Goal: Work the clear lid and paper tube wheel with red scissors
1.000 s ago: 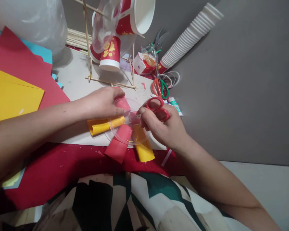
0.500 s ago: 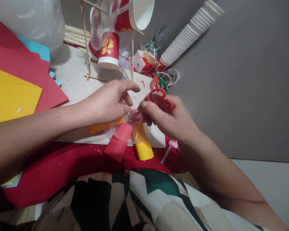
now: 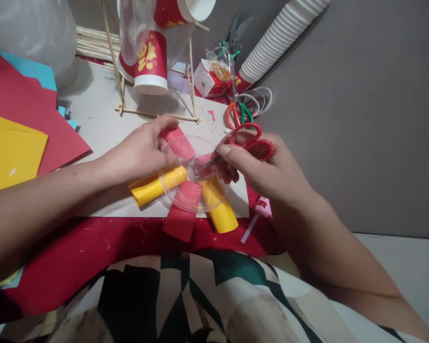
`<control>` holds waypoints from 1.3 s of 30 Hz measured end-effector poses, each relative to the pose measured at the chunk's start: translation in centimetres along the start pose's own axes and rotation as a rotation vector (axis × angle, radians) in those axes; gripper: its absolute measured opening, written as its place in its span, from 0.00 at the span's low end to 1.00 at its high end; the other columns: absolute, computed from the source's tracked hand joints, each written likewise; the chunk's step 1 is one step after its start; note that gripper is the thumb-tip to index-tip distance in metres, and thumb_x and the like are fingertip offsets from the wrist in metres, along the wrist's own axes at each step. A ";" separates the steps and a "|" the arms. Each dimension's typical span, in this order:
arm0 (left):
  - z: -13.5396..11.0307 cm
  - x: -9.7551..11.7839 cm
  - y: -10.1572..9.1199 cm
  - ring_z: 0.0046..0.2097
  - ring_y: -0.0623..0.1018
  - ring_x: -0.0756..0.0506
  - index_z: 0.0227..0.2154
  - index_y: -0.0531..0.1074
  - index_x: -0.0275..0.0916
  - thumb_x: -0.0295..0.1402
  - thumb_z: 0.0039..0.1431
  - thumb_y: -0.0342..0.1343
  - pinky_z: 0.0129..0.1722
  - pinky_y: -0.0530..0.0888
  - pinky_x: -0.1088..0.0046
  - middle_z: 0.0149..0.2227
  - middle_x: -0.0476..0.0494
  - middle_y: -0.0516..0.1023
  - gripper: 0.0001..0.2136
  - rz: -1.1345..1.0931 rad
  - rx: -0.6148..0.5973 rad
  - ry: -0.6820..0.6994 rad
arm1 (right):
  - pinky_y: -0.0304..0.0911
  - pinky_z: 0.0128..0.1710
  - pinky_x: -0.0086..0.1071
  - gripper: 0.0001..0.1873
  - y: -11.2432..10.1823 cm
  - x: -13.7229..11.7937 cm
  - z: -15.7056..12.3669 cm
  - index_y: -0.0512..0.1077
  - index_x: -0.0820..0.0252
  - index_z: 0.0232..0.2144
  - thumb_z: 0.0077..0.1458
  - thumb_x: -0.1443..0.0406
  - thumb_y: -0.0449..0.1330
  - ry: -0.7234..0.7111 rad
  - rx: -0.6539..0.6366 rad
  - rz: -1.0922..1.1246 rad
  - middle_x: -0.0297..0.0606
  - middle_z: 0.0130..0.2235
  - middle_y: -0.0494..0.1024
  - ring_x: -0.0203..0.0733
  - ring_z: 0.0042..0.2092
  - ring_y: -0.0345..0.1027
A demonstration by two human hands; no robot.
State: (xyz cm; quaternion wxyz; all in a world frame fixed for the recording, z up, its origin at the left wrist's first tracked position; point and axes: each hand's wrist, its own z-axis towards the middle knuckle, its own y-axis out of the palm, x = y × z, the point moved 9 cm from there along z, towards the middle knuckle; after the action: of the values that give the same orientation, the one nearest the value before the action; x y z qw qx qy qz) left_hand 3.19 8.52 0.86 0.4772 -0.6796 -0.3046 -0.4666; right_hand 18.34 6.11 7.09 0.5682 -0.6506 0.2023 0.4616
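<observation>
A red paper roll (image 3: pixel 182 214) and a yellow paper roll (image 3: pixel 219 209) jut from the near edge of the clear plastic disc (image 3: pixel 199 146). At its right, the right hand (image 3: pixel 260 164) is closed around red-handled scissors (image 3: pixel 252 142), blades over the disc. At its left, the left hand (image 3: pixel 148 145) is half-curled by another red roll (image 3: pixel 178 143); whether it grips is hard to tell. Beyond the disc stands a stick frame (image 3: pixel 155 114).

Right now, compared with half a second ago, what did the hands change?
The left hand has moved leftward, to a red paper roll at the clear round plastic disc; its grip is unclear. The right hand shifted slightly rightward, still holding red-handled metal scissors. The yellow paper rolls stayed around the disc.
</observation>
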 end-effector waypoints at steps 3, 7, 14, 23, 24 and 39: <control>0.2 -1.2 0.8 0.28 0.74 0.48 0.61 0.64 0.43 0.28 0.50 0.62 0.29 0.71 0.69 0.28 0.51 0.70 0.33 -0.147 -0.050 -0.060 | 0.58 0.22 0.29 0.18 -0.3 0.1 -0.1 0.67 0.59 0.19 0.62 0.68 0.57 -0.014 0.000 0.003 0.31 0.18 0.70 0.32 0.21 0.63; 0.2 -1.4 1.3 0.31 0.76 0.46 0.58 0.68 0.45 0.30 0.54 0.61 0.33 0.74 0.66 0.29 0.49 0.71 0.26 -0.168 -0.066 -0.030 | 0.58 0.23 0.29 0.17 -0.5 0.3 -0.3 0.67 0.59 0.20 0.62 0.69 0.58 -0.009 0.006 -0.037 0.31 0.19 0.70 0.32 0.22 0.63; 0.5 -1.6 1.5 0.32 0.76 0.46 0.57 0.70 0.44 0.31 0.55 0.60 0.34 0.74 0.66 0.29 0.49 0.70 0.25 -0.128 -0.076 -0.014 | 0.59 0.21 0.29 0.20 -0.2 0.8 0.0 0.67 0.58 0.17 0.62 0.70 0.60 0.043 0.003 -0.060 0.31 0.18 0.70 0.31 0.20 0.61; 0.4 -1.6 1.5 0.31 0.75 0.46 0.56 0.71 0.43 0.29 0.54 0.60 0.33 0.74 0.66 0.29 0.49 0.71 0.24 -0.152 -0.060 -0.036 | 0.55 0.23 0.26 0.08 1.2 -0.4 2.6 0.77 0.61 0.23 0.52 0.69 0.70 0.023 -0.451 -0.090 0.27 0.19 0.69 0.28 0.23 0.61; 0.4 -1.6 1.5 0.31 0.76 0.45 0.56 0.71 0.43 0.29 0.55 0.60 0.34 0.75 0.65 0.29 0.49 0.71 0.24 -0.149 -0.061 -0.035 | 0.55 0.24 0.26 0.07 1.4 -0.6 2.7 0.77 0.61 0.24 0.53 0.68 0.69 0.007 -0.503 -0.116 0.27 0.20 0.70 0.28 0.23 0.61; -0.1 -0.6 0.9 0.31 0.75 0.47 0.57 0.67 0.32 0.31 0.57 0.57 0.30 0.70 0.71 0.30 0.48 0.74 0.24 -0.093 -0.062 0.040 | 0.54 0.26 0.31 0.15 1.2 0.4 0.0 0.63 0.58 0.21 0.60 0.64 0.53 0.052 0.003 -0.164 0.30 0.19 0.68 0.33 0.24 0.61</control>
State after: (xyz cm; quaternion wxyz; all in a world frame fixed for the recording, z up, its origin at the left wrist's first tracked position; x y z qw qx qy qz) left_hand 3.67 8.14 -0.05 0.4396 -0.6696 -0.3115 -0.5112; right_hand 17.57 5.90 6.11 0.5994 -0.6759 0.1637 0.3962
